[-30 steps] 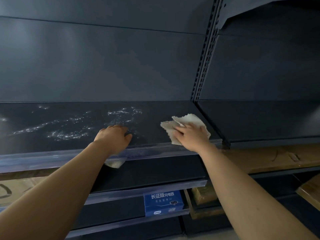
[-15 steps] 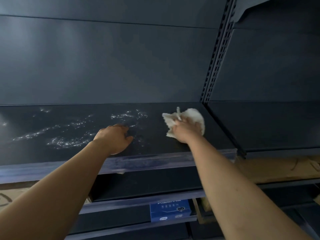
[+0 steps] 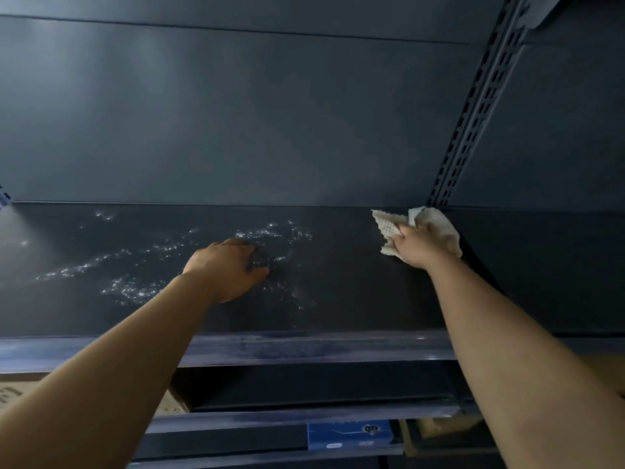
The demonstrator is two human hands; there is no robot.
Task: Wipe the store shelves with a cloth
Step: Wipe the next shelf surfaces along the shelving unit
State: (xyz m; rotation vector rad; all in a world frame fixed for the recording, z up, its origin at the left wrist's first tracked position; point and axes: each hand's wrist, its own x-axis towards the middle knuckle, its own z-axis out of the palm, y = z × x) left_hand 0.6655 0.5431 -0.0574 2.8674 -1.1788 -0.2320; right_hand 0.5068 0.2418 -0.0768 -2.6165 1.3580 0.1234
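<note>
Cream waffle-textured cloth, crumpled under right hand, dark shelf

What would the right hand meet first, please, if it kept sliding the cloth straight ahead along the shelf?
Probably the back panel near the slotted upright; the cloth under the right hand already looks close, though depth is unclear.

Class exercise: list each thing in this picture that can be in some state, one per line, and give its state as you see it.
cloth: crumpled, pressed on the shelf's back right corner
right hand: gripping the cloth
left hand: empty, resting on the shelf
shelf: bare, wet streaks left of centre
blue box: closed, lower shelf
</note>
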